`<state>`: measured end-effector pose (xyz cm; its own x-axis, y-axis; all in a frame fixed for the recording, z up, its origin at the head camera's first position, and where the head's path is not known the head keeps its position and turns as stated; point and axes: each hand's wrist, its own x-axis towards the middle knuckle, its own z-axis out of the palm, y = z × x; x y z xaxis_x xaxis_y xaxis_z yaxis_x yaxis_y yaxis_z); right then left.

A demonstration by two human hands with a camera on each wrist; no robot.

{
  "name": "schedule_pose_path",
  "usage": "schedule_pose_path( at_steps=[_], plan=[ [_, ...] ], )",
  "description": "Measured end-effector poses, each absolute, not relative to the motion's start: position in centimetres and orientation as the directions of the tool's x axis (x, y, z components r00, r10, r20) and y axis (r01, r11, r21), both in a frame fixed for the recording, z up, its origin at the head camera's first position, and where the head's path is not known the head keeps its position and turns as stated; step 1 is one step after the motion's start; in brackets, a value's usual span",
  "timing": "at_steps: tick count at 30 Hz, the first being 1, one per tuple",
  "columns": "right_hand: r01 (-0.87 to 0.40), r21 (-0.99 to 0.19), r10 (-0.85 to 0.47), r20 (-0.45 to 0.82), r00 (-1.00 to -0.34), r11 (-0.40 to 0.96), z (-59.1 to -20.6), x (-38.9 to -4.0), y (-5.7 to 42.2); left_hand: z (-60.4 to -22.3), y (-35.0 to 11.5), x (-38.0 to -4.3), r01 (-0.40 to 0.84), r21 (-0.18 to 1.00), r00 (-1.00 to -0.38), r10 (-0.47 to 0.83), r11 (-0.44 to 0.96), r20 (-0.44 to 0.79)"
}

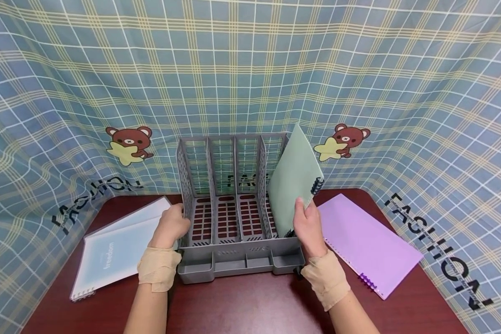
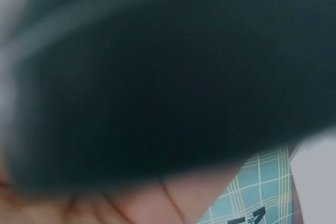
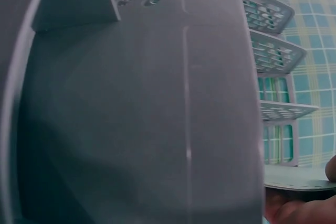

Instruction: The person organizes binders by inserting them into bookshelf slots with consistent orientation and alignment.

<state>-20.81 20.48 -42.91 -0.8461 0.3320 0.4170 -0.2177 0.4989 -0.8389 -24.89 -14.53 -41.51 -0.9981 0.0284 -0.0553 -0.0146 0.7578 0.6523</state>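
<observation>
Right hand (image 1: 308, 227) gripped the green spiral notebook (image 1: 293, 185) by its lower spine edge, thumb on the cover. Notebook stood tilted in the rightmost slot of the gray file rack (image 1: 234, 204), top corner leaning out to the right above the rack's side wall, bottom edge down on the slotted floor. Left hand (image 1: 173, 226) rested against the rack's left front corner, fingers curled round the side wall, bracing it. Both wrists wore tan wraps.

Rack sat mid-table on the dark red table (image 1: 250, 301), its front tray toward the person. White notebook (image 1: 117, 248) lay flat to the rack's left, just beside the left hand. Purple notebook (image 1: 365, 241) lay flat to the right, near the right hand. Plaid cloth (image 1: 250, 69) with bear prints backed the scene.

Left wrist view was blurred dark, unreadable. Right wrist view showed the rack's gray wall (image 3: 136, 108) up close, dividers visible at the right.
</observation>
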Motion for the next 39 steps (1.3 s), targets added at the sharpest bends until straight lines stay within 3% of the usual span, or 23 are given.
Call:
schedule_pose_path(
  at_steps=[17, 26, 29, 32, 35, 39],
  plan=[
    [-0.137, -0.841, 0.352, 0.36, -0.864, 0.524, -43.7, -21.0, 20.7, -41.7, -14.3, -24.7, -0.006, 0.652, -0.998, 0.041, 0.758, -0.057],
    [-0.106, -0.798, 0.23, 0.295, -0.927, 0.594, -42.1, -20.6, 21.6, -40.6, -14.5, -24.3, -0.018, 0.624, -0.996, 0.041, 0.781, -0.08],
    [-0.136, -0.747, 0.118, 0.277, -0.954, 0.65, -41.0, -19.7, 22.3, -39.0, -14.5, -23.4, 0.029, 0.59, -1.0, 0.023, 0.807, 0.018],
    [-0.166, -0.722, 0.019, 0.241, -0.97, 0.672, -39.6, -18.5, 23.7, -37.1, -13.8, -22.3, 0.115, 0.589, -0.979, -0.009, 0.8, 0.204],
    [-0.146, -0.687, -0.012, 0.196, -0.981, 0.712, -38.1, -17.0, 25.9, -35.5, -12.3, -21.1, 0.239, 0.601, -0.924, -0.01, 0.762, 0.381],
    [-0.089, -0.595, 0.001, 0.148, -0.989, 0.799, -37.1, -15.4, 29.2, -34.6, -9.1, -19.7, 0.388, 0.592, -0.858, 0.041, 0.706, 0.512]
  ],
)
